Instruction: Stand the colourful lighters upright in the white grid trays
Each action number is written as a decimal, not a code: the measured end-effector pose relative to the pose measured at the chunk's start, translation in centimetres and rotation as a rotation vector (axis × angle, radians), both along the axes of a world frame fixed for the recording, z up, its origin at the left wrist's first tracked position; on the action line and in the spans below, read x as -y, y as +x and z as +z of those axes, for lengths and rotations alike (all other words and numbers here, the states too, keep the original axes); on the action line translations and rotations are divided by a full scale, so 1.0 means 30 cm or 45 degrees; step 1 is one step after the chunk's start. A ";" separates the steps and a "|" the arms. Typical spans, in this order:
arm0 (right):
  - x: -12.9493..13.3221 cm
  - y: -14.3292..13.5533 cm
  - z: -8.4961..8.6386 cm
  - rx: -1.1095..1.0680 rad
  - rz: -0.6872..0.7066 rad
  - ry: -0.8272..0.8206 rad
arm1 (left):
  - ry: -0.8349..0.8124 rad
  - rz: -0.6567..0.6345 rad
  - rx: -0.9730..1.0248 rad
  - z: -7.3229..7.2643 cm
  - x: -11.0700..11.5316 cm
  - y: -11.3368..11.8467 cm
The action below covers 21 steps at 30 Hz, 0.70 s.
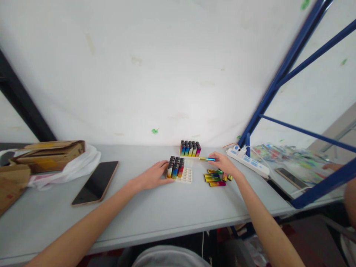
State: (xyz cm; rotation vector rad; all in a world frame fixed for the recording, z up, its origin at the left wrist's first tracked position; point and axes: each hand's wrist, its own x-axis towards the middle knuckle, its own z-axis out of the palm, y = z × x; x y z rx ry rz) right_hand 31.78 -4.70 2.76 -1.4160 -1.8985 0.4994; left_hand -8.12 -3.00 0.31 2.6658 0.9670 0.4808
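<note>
My left hand [152,175] grips the left side of a white tray with round holes [188,175], its thumb near the front corner and its fingers beside the lighters. Rows of coloured lighters [175,168] with black tops stand upright in the tray's left part; holes show on the right. Between the fingertips of my right hand [221,162] is a shiny gold-and-blue lighter [206,159], held level behind the tray's right side. Below that hand lies a loose pile of metallic lighters [214,178]. Farther back, another block of lighters [190,148] stands upright.
A large phone [96,183] lies left, near cardboard boxes [52,155] and a white plastic bag [89,159]. A power strip [249,162] runs along the right, beside a blue metal frame [278,81]. Beyond it are another phone [292,178] and a person's hand [330,167].
</note>
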 end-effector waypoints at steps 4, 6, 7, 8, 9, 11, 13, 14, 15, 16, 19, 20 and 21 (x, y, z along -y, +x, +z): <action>0.023 -0.115 0.034 -0.583 -0.033 -0.005 | 0.013 -0.011 0.010 -0.002 -0.002 -0.001; 0.024 -0.191 0.056 -0.859 -0.013 -0.023 | 0.006 -0.008 0.002 -0.002 -0.003 -0.001; 0.025 -0.230 0.066 -0.983 0.004 -0.045 | 0.004 -0.006 -0.002 -0.002 -0.003 -0.002; 0.026 -0.268 0.076 -1.076 0.020 -0.065 | 0.005 -0.005 -0.005 -0.003 -0.004 -0.002; 0.028 -0.304 0.084 -1.125 0.039 -0.074 | 0.009 -0.006 -0.005 -0.004 -0.005 -0.002; 0.041 -0.368 0.093 -1.140 0.106 -0.091 | 0.025 -0.010 0.008 -0.008 -0.007 -0.001; 0.059 -0.418 0.090 -1.122 0.217 -0.142 | 0.032 -0.023 0.021 -0.014 -0.010 0.000; 0.068 -0.439 0.084 -1.112 0.268 -0.174 | 0.032 -0.028 0.025 -0.018 -0.011 0.001; 0.075 -0.456 0.075 -1.102 0.298 -0.205 | 0.032 -0.031 0.026 -0.021 -0.013 0.003; 0.079 -0.470 0.064 -1.091 0.302 -0.233 | 0.031 -0.031 0.025 -0.024 -0.015 0.004; 0.075 -0.498 0.024 -1.066 0.187 -0.305 | 0.041 -0.027 0.034 -0.031 -0.020 0.005; 0.070 -0.503 0.010 -1.072 0.135 -0.341 | 0.042 -0.029 0.038 -0.032 -0.021 0.005; 0.064 -0.507 -0.002 -1.081 0.091 -0.379 | 0.043 -0.030 0.041 -0.032 -0.021 0.005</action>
